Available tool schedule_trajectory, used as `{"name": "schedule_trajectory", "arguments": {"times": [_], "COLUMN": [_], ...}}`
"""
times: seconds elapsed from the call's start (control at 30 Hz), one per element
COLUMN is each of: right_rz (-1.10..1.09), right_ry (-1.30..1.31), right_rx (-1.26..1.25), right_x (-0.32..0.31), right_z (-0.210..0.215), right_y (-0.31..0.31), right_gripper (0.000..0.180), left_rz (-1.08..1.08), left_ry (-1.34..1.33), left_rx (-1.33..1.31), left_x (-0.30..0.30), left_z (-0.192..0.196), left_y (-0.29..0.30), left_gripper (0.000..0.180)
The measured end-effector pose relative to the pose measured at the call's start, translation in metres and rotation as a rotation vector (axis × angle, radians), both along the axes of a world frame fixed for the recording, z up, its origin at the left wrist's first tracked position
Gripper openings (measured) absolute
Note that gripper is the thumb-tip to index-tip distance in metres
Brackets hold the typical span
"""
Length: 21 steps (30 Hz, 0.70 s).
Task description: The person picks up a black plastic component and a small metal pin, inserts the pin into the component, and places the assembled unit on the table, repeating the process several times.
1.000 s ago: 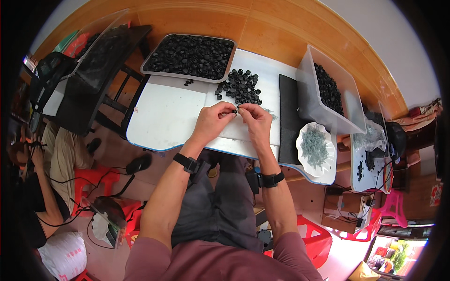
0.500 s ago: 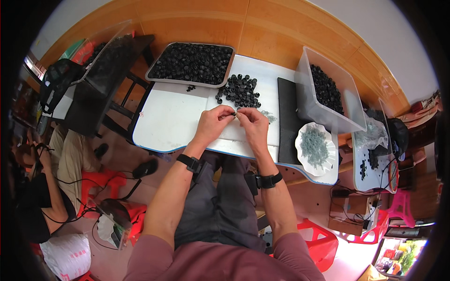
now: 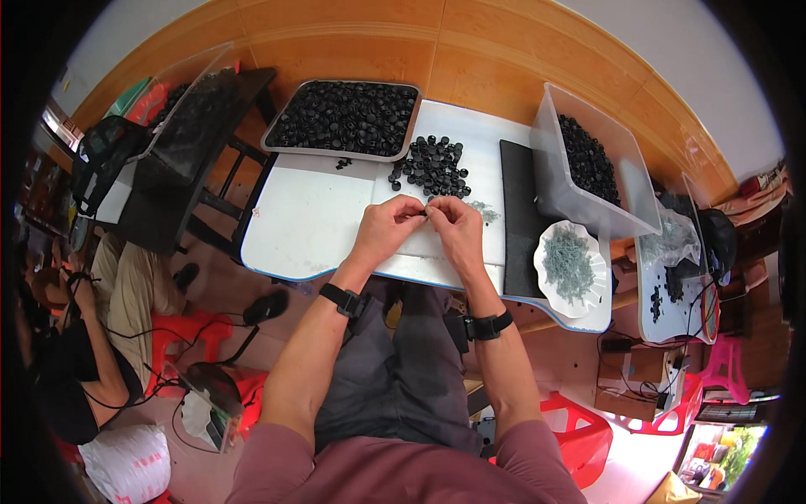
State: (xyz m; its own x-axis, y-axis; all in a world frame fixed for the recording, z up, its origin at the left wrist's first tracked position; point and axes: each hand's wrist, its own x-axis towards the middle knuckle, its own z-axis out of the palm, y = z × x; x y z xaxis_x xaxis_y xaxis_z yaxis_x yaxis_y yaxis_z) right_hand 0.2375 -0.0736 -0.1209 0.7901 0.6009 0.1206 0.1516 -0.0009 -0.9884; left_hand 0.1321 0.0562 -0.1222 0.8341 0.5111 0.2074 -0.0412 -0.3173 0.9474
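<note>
Black cap (image 3: 423, 213) pinched by both hands

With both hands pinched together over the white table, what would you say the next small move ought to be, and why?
Probably finish pressing the small black part together. The left hand and right hand meet fingertip to fingertip on it above the white table, so it seems mid-assembly. The loose pile of black caps lies just beyond for afterwards.

A small black part (image 3: 424, 214) sat pinched between the fingertips of both hands, just in front of the loose pile of black caps (image 3: 432, 164) on the tabletop (image 3: 311, 223).
</note>
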Motion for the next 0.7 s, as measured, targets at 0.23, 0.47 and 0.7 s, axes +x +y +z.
{"name": "schedule_trajectory", "arguments": {"times": [0.23,0.47,0.7], "right_rz": [0.022,-0.045,-0.026], "right_ry": [-0.027,-0.318,-0.279], "right_rx": [0.120,0.111,0.131], "right_x": [0.002,-0.012,-0.008], "right_z": [-0.008,0.002,0.001], "right_y": [-0.006,-0.003,-0.007], "right_gripper": [0.012,0.028,0.024], "left_rz": [0.015,0.028,-0.005], "left_ry": [-0.085,-0.157,-0.076], "left_rx": [-0.031,-0.192,-0.099], "left_x": [0.003,0.000,0.000], "left_z": [-0.002,0.000,0.004], "left_y": [0.001,0.003,0.001], "left_gripper": [0.020,0.018,0.016]}}
